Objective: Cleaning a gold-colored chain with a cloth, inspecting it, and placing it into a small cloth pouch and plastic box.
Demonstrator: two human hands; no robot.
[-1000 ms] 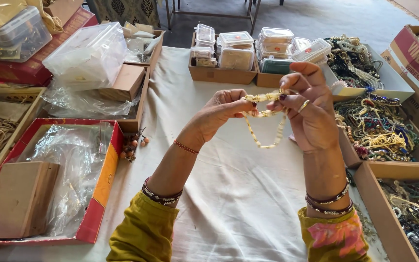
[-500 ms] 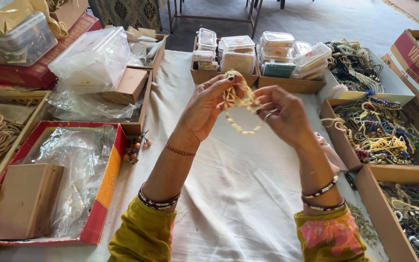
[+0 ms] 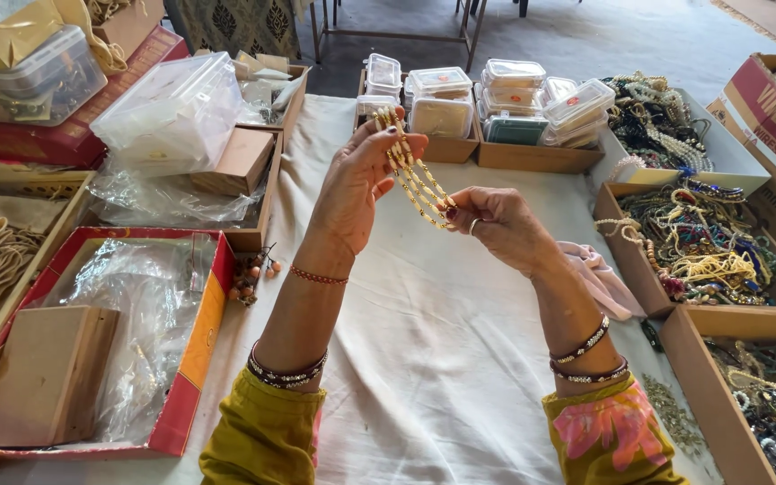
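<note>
Two hands, left (image 3: 357,184) and right (image 3: 491,224), grip perhaps four gold bead strands (image 3: 417,175).

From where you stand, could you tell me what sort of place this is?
Probably a jewellery sorting or packing table: boxes of necklaces, stacked clear cases, and hands stretching a gold chain.

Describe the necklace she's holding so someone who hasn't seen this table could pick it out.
Above the white cloth at the table's middle, it is the gold bead necklace stretched between the raised left hand and right hand. Unlike the tangled beads in the side boxes, it hangs taut in several parallel strands.
</note>
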